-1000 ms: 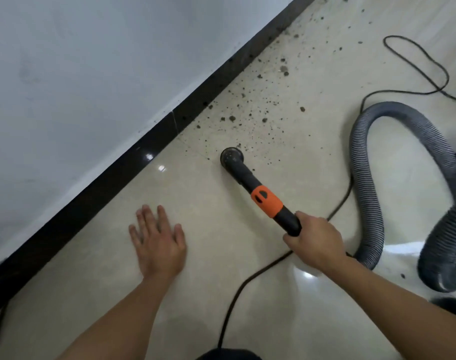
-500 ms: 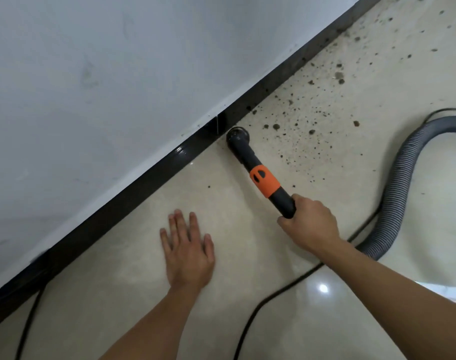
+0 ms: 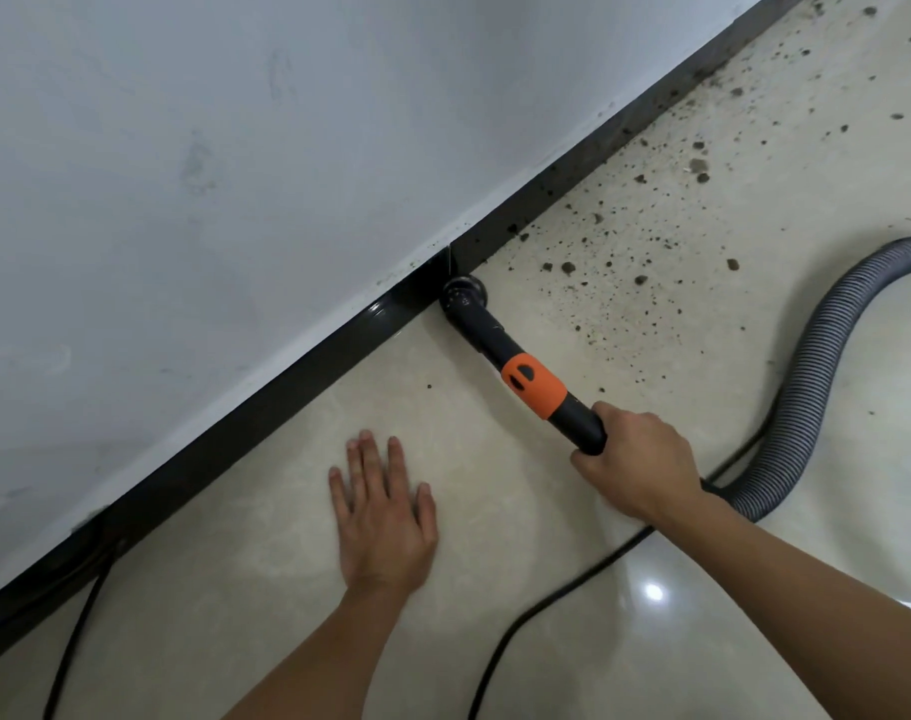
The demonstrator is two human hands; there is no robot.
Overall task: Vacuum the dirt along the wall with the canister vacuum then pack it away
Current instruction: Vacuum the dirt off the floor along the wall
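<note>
Right hand [image 3: 635,465] is on the tube [image 3: 487,332], fingers [image 3: 617,410] clenched round its black rear end, just behind the orange collar [image 3: 534,386]. The tube slants up and left across the floor [image 3: 495,537], and its round nozzle [image 3: 464,296] sits down on the tiles, right up against the black skirting [image 3: 287,376] at the foot of the wall [image 3: 235,174], beside a joint in the skirting.

Left hand [image 3: 386,517] is flat on the floor, palm down, fingers [image 3: 365,459] straight and slightly spread, grasping nothing, well apart from the tube and near the skirting.

The dirt [image 3: 651,241] lies to the right of the nozzle: dark specks and crumbs scattered over the tiles and along the skirting, running off towards the top right corner. One lone speck [image 3: 429,386] sits left of the tube.

The grey ribbed hose [image 3: 817,387] curves in from the right edge and disappears behind the right wrist. A black cord [image 3: 547,600] snakes under the right forearm, and another cord [image 3: 74,641] trails at the lower left by the skirting.
</note>
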